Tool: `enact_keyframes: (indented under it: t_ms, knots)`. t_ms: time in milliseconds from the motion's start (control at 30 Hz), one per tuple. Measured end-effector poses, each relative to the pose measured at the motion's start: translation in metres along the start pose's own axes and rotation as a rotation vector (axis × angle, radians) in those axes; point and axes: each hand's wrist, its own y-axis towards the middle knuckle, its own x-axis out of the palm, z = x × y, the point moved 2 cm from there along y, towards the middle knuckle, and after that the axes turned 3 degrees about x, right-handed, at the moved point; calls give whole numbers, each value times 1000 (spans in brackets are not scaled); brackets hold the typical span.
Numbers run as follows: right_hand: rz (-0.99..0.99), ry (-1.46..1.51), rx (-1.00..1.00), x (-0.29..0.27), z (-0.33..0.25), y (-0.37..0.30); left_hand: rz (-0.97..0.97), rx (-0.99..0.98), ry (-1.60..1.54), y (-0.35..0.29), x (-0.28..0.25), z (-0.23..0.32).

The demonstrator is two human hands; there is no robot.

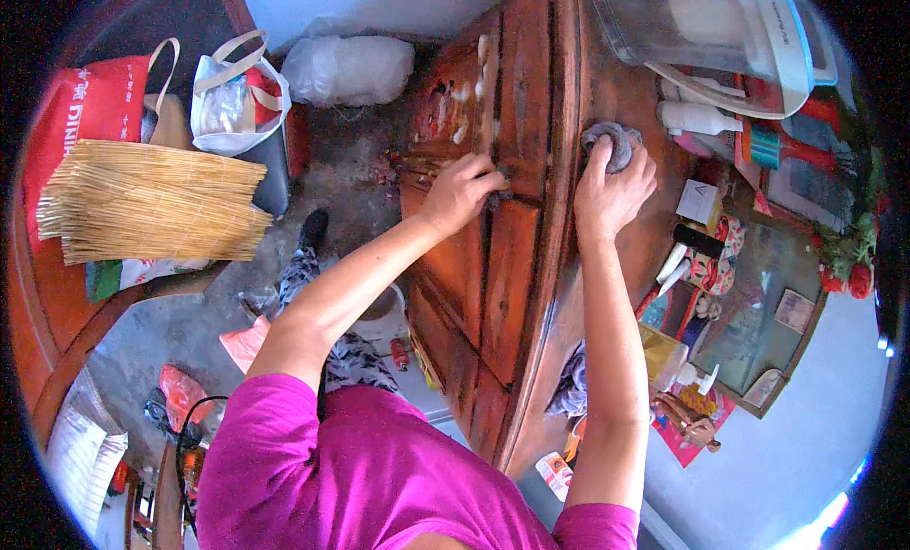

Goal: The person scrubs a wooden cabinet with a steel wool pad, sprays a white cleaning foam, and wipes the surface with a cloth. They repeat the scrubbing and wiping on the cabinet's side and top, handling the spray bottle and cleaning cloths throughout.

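Head view from above, right hand point(614, 192) closed on a grey cloth point(612, 140) pressed to a wooden cabinet point(517, 256) top, left hand point(462, 192) curled shut on the cabinet door front.

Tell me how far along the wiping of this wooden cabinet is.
Done: hard to judge; no clear cleaned patch shows. In hand: the right hand presses a grey cloth on the cabinet top near its front edge, while the left hand grips the door by its handle. Left: pale smears on the carved front, and the top's far side, crowded with a jug and bottles.
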Motion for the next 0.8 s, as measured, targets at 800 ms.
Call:
enact_keyframes:
  t_ms: [800]
  knots:
    - [49, -29, -37, 2, 6, -1, 148, -194, -190, 0, -6, 55]
